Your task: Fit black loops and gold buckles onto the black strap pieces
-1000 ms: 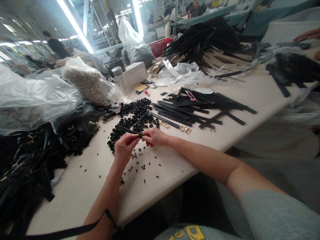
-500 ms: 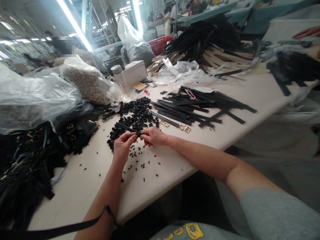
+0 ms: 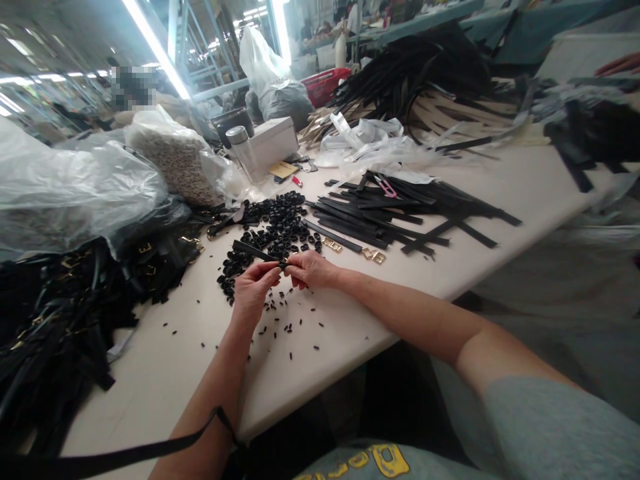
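Observation:
A short black strap (image 3: 253, 251) is pinched between my two hands over the near side of the table. My left hand (image 3: 255, 285) is closed on it, thumb against fingers. On its right end my right hand (image 3: 311, 269) is closed too, and a bit of gold metal shows at the fingertips, too small to make out fully. Just behind the hands lies a heap of small black loops (image 3: 285, 223). Gold buckles (image 3: 374, 255) rest to the right of my right hand. Tiny black pieces (image 3: 287, 328) are scattered on the table below my hands.
Black strips (image 3: 350, 220) lie in a pile to the right, with pink-handled snips (image 3: 386, 187) on top. Finished-looking buckled straps (image 3: 65, 320) heap at the left. Plastic bags (image 3: 170, 157), a flask (image 3: 243, 150) and a white box (image 3: 273, 143) stand behind. Another person's hand (image 3: 620, 65) shows far right.
The view has shifted slightly, so the table scene sits a little further right. Both hands still hold the strap, with the fingertips now closer together.

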The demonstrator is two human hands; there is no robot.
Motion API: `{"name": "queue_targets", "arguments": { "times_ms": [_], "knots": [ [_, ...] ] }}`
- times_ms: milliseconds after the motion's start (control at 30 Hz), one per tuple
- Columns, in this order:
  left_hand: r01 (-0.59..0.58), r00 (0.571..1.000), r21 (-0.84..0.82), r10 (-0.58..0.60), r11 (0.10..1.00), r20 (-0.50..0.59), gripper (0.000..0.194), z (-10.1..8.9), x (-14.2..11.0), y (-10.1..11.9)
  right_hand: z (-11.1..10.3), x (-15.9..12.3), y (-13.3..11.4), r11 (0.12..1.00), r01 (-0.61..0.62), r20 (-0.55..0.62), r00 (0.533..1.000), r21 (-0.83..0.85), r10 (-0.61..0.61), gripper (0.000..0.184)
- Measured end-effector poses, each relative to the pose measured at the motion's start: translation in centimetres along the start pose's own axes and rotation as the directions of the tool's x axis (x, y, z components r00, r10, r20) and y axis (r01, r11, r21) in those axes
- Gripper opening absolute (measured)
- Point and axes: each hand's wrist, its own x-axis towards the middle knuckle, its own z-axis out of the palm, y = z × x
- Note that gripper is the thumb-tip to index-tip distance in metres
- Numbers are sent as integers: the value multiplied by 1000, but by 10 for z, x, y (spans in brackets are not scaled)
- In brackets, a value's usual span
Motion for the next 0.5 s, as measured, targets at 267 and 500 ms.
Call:
{"name": "queue_targets", "arguments": {
  "times_ms": [267,500],
  "knots": [
    [-81,997,63,79,995,24,32,-2,2,-4,3,2,4,997,-31,10,999,77,31,15],
    [-147,989,24,147,989,4,28,2,3,-10,3,3,3,980,-47,19,999,196,44,16]
  ]
}}
